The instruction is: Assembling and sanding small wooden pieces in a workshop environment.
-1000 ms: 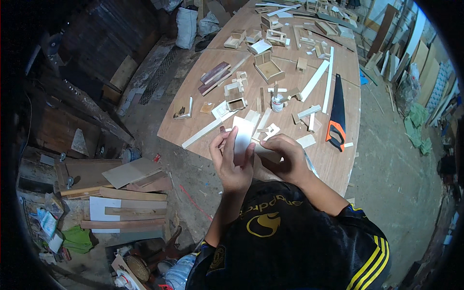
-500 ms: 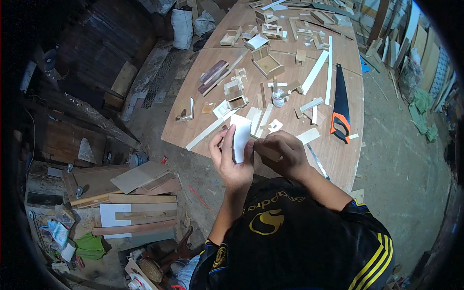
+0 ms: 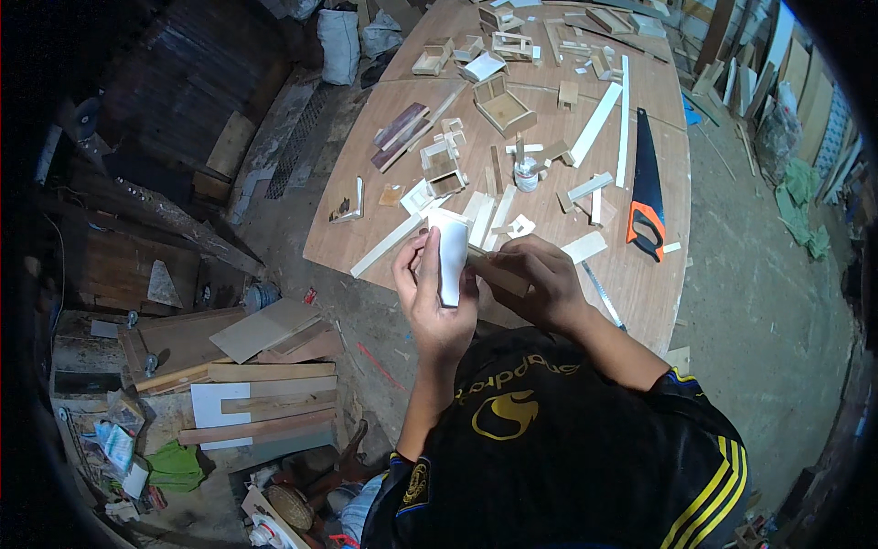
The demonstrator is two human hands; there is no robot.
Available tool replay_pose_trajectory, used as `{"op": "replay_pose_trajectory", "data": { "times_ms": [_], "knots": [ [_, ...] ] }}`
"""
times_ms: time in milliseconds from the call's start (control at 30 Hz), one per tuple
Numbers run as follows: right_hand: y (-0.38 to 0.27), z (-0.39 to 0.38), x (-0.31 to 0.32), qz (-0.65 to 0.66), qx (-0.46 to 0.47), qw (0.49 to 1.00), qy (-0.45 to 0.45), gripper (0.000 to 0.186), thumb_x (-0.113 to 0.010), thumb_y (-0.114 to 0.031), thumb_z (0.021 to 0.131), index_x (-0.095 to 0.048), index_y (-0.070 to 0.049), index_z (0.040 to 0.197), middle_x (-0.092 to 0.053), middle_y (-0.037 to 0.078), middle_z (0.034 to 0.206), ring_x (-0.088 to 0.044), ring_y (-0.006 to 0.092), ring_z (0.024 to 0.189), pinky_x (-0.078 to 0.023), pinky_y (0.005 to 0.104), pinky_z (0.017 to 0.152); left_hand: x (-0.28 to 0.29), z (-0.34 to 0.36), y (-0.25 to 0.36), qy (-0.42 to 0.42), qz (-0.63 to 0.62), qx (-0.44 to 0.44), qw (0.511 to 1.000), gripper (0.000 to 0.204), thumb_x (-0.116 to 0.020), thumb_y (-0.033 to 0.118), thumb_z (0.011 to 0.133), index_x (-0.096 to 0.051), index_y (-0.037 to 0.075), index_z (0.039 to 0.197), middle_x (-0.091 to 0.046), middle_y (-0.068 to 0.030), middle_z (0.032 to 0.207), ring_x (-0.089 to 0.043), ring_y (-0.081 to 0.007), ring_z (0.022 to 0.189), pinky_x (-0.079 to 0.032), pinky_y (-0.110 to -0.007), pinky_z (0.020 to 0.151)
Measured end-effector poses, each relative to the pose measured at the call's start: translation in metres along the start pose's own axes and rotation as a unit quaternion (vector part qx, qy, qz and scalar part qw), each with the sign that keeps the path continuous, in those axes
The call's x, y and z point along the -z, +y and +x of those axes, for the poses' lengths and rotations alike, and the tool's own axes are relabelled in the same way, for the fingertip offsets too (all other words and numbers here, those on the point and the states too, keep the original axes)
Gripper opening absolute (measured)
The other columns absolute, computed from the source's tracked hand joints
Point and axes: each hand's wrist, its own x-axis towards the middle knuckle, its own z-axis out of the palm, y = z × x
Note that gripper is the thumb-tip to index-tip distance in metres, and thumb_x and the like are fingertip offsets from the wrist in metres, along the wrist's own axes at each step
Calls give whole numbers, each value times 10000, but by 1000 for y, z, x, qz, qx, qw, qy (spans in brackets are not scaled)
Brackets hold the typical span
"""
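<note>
My left hand [image 3: 437,316] is closed round a small white-faced board [image 3: 454,261], held upright above the near edge of the table, with fingers along its left side. My right hand [image 3: 551,291] is beside it, fingers bent and pinched on a flat brown piece [image 3: 501,276] whose left end reaches the board's right side. Whether that piece is wood or sandpaper I cannot tell. Just past my hands, pale wood strips [image 3: 491,220] and a white jar [image 3: 526,174] with a brush standing in it are on the table.
On the wooden table [image 3: 352,242] are a handsaw [image 3: 647,183] with an orange handle, a thin saw blade [image 3: 604,297], small wooden boxes [image 3: 505,105] and a long white strip [image 3: 596,123]. Boards [image 3: 265,395] lie stacked at the lower left. Timber leans at the far right.
The view has shifted slightly. The white board stays in my left hand, turned a little more upright, and my right hand has moved slightly with the brown piece against it.
</note>
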Motion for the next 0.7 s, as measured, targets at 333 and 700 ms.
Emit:
{"op": "replay_pose_trajectory", "data": {
  "times_ms": [333,700],
  "knots": [
    [5,-2,3,5,-4,999,-45,483,-811,-32,625,-604,-50,1061,-656,111,932,-663,287,861,-557,355,722,3,-4,-1,-58,-17,57,997,657,-604,-72,823,-407,27,1442,-375,-120,1251,-447,-223,1195,-387,-314,999],
    [11,-3,1,2,4,999,-42,481,-826,-56,622,-581,-52,1036,-668,104,949,-661,285,865,-553,354,716,-6,-2,-5,-12,-31,48,998,601,-641,-9,775,-513,16,1362,-448,-160,1196,-531,-268,1084,-445,-359,938]
  ]
}}
